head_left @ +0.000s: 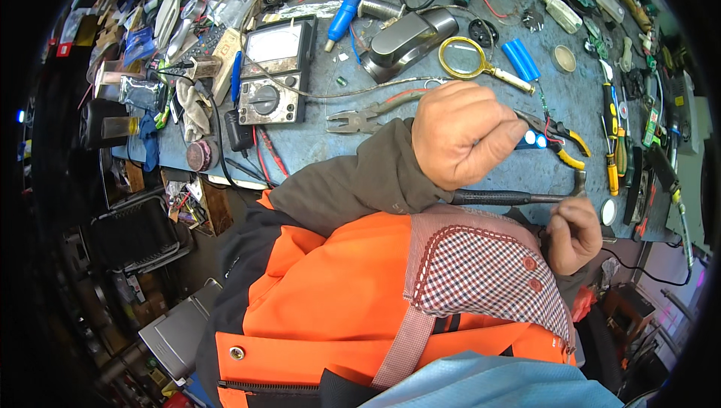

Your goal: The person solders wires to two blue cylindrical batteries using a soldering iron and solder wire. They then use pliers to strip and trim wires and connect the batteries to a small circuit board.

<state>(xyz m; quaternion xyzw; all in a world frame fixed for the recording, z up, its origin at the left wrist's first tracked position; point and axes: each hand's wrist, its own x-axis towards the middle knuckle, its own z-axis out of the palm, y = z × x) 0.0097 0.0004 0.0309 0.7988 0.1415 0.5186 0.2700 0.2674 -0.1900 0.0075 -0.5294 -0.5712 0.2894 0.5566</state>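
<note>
While the left hand [466,134] is curled beside combination pliers [366,118], the right hand [573,235] is half-curled near a hammer [492,197]; whether either grips anything cannot be discerned.

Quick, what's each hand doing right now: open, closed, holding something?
Left hand: curled closed; can't tell if anything is inside.
Right hand: fingers curled in; can't tell if it holds anything.

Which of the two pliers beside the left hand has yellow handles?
The yellow-and-black pliers, right of the left hand; the steel-grey pliers, left of that hand, show no yellow.
</note>
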